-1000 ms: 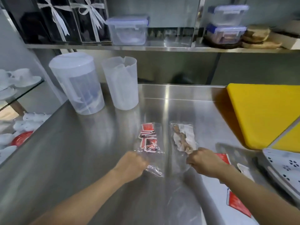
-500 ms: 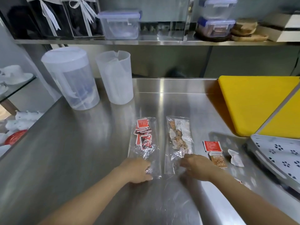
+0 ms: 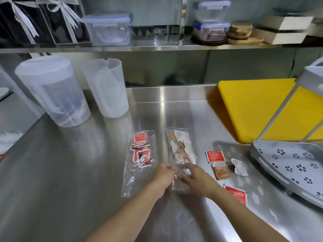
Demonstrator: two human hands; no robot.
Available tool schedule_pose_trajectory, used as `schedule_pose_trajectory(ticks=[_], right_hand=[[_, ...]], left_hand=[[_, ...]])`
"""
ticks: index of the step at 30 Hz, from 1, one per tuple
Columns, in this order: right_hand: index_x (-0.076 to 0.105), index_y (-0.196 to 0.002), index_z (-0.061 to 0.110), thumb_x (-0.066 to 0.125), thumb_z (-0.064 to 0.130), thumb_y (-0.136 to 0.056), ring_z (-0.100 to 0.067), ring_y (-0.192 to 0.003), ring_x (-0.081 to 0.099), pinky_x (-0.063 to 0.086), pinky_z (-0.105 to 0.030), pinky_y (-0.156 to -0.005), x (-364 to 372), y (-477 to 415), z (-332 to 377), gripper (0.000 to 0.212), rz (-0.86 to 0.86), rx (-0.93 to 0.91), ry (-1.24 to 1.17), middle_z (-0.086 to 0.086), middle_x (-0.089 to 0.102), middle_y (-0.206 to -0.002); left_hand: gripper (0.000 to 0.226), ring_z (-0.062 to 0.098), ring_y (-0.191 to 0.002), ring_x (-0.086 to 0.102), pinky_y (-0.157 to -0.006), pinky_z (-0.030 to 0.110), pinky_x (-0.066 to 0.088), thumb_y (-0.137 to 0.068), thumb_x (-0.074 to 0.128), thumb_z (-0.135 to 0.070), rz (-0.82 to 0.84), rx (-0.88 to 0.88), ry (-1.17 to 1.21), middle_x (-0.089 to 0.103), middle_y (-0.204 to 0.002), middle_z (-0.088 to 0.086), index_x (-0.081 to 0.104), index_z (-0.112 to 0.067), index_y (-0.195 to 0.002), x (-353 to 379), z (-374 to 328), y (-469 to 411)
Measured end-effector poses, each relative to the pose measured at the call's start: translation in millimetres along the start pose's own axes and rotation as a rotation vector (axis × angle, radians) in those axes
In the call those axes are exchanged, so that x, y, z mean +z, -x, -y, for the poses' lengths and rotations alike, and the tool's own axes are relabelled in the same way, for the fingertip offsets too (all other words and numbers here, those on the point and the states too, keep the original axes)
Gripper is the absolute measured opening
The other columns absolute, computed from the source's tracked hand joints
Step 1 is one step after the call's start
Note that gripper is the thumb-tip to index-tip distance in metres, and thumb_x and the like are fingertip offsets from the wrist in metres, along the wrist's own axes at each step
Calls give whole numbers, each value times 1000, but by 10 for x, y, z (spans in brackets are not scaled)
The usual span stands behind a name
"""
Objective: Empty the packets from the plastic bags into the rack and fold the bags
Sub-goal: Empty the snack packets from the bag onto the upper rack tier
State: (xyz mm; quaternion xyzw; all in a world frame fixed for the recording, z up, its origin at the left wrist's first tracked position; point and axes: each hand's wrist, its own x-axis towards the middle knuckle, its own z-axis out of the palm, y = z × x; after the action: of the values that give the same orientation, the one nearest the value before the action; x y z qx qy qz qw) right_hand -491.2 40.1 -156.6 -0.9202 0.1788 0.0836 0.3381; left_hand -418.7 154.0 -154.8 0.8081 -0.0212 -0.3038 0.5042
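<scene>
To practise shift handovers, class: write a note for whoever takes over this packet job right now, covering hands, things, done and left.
Left hand grips the near end of the brown-packet bag; right hand lies on it, grip unclear.
Red-packet bag lies to its left, full.
Four loose packets lie on the counter by the rack.
Done: no packets show in the rack.
Left: empty both bags, rack all packets, fold the bags.

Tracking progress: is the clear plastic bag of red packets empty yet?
Not empty: the clear plastic bag lies flat on the steel counter with a cluster of red packets inside its far end.
</scene>
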Motion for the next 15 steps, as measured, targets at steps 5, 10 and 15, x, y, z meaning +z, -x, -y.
schedule_pose_trajectory(ticks=[5,10,15], right_hand=[[13,-146,20,62,31,-78,-29,-128,43,38,-38,-104,-56,43,74,84,11,1,-154,-11,34,-147],[31,-138,14,50,13,-88,-29,-118,52,39,-29,-91,-193,18,71,53,-93,67,-250,-14,54,-131],[38,-136,21,43,23,-96,-27,-117,52,41,-39,-100,-259,-50,-146,40,-133,241,-645,-10,49,-135]], left_hand=[[23,12,-58,56,-51,18,46,-85,54,1,121,120,34,59,-66,1,57,-18,-73,134,-178,51],[8,15,-84,65,-86,34,50,-79,60,-34,162,218,-47,68,-80,-7,65,-29,-76,252,-217,59],[26,21,-111,53,-100,31,40,-85,60,-32,-131,162,-257,50,-120,5,63,-18,-106,191,-79,-103]])
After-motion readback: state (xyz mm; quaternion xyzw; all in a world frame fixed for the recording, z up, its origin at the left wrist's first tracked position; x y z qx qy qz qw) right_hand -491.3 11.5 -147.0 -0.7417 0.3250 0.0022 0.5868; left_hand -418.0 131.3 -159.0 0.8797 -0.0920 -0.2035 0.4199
